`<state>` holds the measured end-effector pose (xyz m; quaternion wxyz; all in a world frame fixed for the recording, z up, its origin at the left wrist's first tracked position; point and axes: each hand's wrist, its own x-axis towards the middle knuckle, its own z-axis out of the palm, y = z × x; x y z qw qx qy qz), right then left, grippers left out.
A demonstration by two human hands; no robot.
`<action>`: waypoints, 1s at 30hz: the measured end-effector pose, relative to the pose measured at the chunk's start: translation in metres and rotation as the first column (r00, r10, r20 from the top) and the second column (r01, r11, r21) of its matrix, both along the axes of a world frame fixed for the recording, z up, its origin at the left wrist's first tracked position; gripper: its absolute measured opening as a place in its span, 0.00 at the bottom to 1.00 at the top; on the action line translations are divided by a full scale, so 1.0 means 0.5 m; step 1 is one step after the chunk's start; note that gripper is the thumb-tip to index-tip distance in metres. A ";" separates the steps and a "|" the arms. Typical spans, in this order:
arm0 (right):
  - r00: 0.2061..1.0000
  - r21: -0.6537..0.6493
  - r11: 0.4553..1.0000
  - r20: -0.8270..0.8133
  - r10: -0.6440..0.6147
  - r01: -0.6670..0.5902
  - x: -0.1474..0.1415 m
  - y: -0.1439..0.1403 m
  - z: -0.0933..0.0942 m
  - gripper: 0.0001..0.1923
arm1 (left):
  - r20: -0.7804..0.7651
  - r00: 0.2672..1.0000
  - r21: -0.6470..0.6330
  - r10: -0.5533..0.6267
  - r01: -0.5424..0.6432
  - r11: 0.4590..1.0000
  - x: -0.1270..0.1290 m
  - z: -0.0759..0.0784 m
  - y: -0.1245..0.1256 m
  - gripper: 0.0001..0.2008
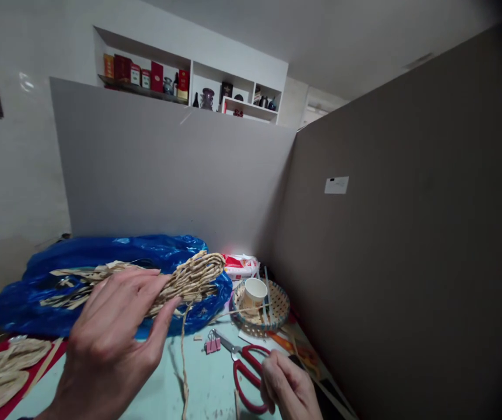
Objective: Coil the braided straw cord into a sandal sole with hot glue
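My left hand (117, 335) is closed around a looped bundle of tan twisted straw cord (201, 271), thumb below and fingers above. One loose strand (184, 356) hangs from the bundle toward the table. My right hand (288, 385) is closed at the lower right, its fingertips pressed together; what they hold, if anything, is hidden. Just beside it, partly overlapped by its fingers, are red-handled scissors (246, 373) with blades pointing up and left. A pink binder clip (213, 344) lies near the blade tips.
Behind my left hand spreads a blue plastic bag (115, 245) with more straw. A woven basket (283, 303) holds a white paper cup (255, 290) and strips. Woven straw pieces (3, 373) lie at lower left on the pale green table (159, 391). Grey partitions (176, 169) stand behind and right.
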<state>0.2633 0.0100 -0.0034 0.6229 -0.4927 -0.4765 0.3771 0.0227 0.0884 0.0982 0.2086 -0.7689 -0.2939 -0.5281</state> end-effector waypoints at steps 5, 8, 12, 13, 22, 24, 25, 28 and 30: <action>0.993 -0.019 0.994 0.034 0.110 -0.109 0.001 -0.010 0.031 0.28 | -0.056 0.993 0.028 -0.101 0.103 0.994 -0.001 0.008 -0.007 0.18; 0.981 0.027 0.984 0.090 0.175 -0.178 -0.002 -0.015 0.046 0.22 | -0.119 0.980 0.013 -0.162 0.165 0.986 0.005 0.006 -0.014 0.19; 0.955 0.134 0.960 0.201 0.217 -0.246 -0.007 -0.026 0.059 0.22 | -0.147 0.970 0.004 -0.195 0.197 0.980 0.023 -0.011 -0.024 0.18; 0.953 0.156 0.956 0.215 0.212 -0.248 -0.008 -0.029 0.063 0.21 | -0.141 0.970 0.007 -0.199 0.202 0.979 0.030 -0.018 -0.028 0.18; 0.971 0.105 0.966 -0.010 0.238 -0.236 -0.007 -0.038 0.098 0.12 | -0.238 0.922 -0.080 -0.306 0.296 0.952 0.113 -0.081 -0.052 0.14; 0.974 0.086 0.973 -0.054 0.218 -0.213 -0.004 -0.035 0.093 0.10 | -0.250 0.912 -0.096 -0.326 0.311 0.945 0.122 -0.100 -0.056 0.14; 0.978 0.073 0.978 -0.068 0.199 -0.195 -0.002 -0.033 0.090 0.09 | -0.257 0.906 -0.117 -0.337 0.317 0.941 0.123 -0.109 -0.057 0.15; 0.984 0.043 0.989 -0.097 0.147 -0.144 0.007 -0.031 0.084 0.10 | -0.213 0.905 -0.284 -0.369 0.304 0.909 0.113 -0.128 -0.050 0.20; 0.983 0.042 0.990 -0.122 0.139 -0.134 0.015 -0.029 0.081 0.11 | -0.094 0.942 -0.457 -0.323 0.247 0.854 0.099 -0.129 -0.036 0.19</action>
